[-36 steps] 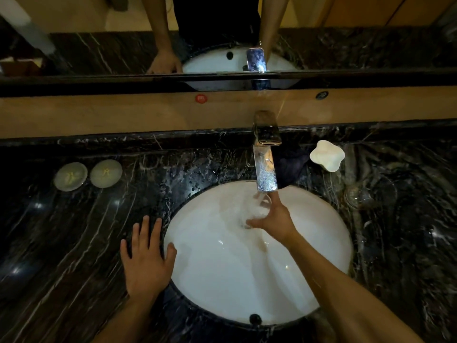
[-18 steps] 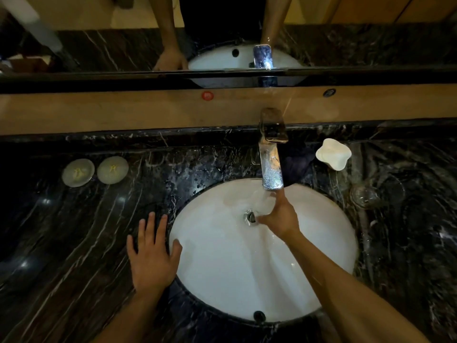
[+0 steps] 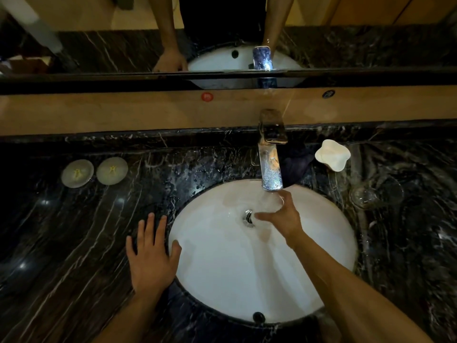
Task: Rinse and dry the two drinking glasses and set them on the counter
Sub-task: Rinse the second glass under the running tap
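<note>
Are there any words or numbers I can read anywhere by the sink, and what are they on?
No text here can be read.
Red round sticker on the tan ledge: a white mark, too blurred to read.
Dark round sticker on the same ledge: too small to read.
Two round lids on the counter: a small yellow emblem each, not readable as letters.

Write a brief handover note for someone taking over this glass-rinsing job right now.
Left hand: flat on the marble counter, holding nothing.
Right hand: grips a faintly visible clear glass under the running faucet, over the sink.
Other glass: on the counter, right of the sink.
Done: one rinse under way.
Left: finish it, dry both, set them down; unclear whether the other was rinsed.
</note>
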{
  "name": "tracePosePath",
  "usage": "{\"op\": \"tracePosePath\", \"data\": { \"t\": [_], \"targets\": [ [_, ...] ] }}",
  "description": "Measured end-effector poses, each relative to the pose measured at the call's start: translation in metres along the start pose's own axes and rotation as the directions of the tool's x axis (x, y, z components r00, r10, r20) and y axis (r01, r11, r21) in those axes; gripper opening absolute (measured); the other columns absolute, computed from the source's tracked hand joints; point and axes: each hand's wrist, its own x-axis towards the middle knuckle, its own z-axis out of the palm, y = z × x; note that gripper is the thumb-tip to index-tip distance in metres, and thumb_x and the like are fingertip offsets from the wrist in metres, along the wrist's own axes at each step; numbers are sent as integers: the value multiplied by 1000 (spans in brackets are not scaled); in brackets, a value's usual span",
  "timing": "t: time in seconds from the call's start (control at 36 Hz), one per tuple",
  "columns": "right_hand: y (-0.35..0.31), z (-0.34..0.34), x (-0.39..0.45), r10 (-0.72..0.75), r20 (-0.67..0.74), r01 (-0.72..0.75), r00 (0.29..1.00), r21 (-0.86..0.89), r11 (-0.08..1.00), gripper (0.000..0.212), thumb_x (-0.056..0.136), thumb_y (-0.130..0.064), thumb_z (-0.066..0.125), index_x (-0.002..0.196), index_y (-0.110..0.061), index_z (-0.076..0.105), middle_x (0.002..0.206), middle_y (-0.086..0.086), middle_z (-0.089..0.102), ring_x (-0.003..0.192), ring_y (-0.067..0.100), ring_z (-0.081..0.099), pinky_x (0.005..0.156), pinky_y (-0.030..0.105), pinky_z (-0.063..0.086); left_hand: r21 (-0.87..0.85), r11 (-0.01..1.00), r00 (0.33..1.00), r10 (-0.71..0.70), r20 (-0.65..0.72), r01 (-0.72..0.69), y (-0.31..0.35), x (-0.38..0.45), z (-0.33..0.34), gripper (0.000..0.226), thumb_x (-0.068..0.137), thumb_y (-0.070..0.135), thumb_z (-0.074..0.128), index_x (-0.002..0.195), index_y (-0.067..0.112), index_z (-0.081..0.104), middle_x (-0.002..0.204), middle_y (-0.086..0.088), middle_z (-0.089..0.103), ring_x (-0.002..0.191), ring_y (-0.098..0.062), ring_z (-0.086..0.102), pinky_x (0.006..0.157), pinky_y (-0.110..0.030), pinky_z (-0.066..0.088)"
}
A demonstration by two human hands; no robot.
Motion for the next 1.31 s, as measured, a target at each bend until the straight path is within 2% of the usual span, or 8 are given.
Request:
{"op": "tracePosePath", "data": {
  "t": [0.11, 0.36, 0.53, 0.75, 0.89, 0.97, 1.11, 1.31],
  "targets": [
    [6, -8, 4, 327, 285, -396, 901, 232, 889, 112, 52, -39, 96, 145, -25, 36, 133, 6, 57, 112, 29, 62, 90, 47, 57, 0, 1000, 1000, -3, 3, 3, -1, 0, 1, 71, 90, 56, 28, 152, 22, 33, 163, -5, 20, 150, -27, 15, 118, -59, 11],
    [13, 4, -16, 421, 677, -753, 603, 308, 582, 59, 61, -52, 82, 105, -17, 65, 96, 7, 68, 80, 21, 64, 72, 32, 52, -8, 1000, 1000, 11, -12, -12, -2, -1, 2, 70, 91, 55, 30, 153, 22, 32, 163, -6, 22, 150, -28, 17, 117, -61, 14],
    [13, 6, -24, 403, 689, -797, 602, 495, 345, 67, 50, -38, 87, 109, -12, 67, 98, 9, 68, 81, 21, 68, 76, 33, 59, -11, 1000, 1000, 11, -15, -11, -1, -1, 1, 70, 90, 55, 30, 152, 22, 33, 163, -6, 22, 150, -28, 18, 117, -61, 14],
    [7, -7, -36, 464, 629, -780, 624, 530, 332, 56, 57, -37, 80, 102, -5, 67, 93, 12, 68, 79, 23, 66, 72, 35, 59, 0, 1000, 999, 13, -38, -13, -1, -2, 2, 72, 89, 55, 30, 152, 21, 33, 162, -7, 23, 150, -28, 18, 116, -61, 14],
    [6, -18, -47, 483, 476, -664, 735, 360, 656, 45, 82, -45, 71, 112, -15, 59, 95, 11, 63, 82, 22, 62, 73, 38, 58, 41, 999, 999, 19, -45, -17, 8, 0, -1, 74, 86, 53, 36, 146, 12, 42, 158, -12, 31, 146, -32, 27, 115, -62, 11],
    [17, -19, -44, 333, 176, -341, 926, 12, 940, 93, 77, -52, 77, 150, -22, 27, 120, 10, 62, 94, 24, 65, 74, 40, 60, 21, 999, 998, 30, -55, -29, 31, 19, -16, 62, 83, 51, 39, 126, 12, 61, 135, -12, 58, 128, -31, 51, 116, -57, 11],
    [19, -31, -54, 16, 122, 52, 992, -533, 845, 95, 69, -51, 82, 147, -24, 34, 128, 1, 63, 112, 21, 61, 89, 31, 47, -115, 924, 930, 359, -76, -366, 109, 66, -77, 32, 92, 39, 42, 90, 20, 68, 66, -1, 66, 59, -23, 64, 63, -33, 55],
    [23, -47, -67, -170, 62, 178, 983, -516, 838, 84, 66, -36, 87, 136, -31, 41, 131, -4, 59, 107, 20, 61, 82, 31, 48, -42, 684, 590, 594, -547, -728, 206, 114, -150, 48, 93, 29, 63, 138, 17, 55, 136, -4, 58, 119, -21, 57, 83, -26, 46]
  ]
}}
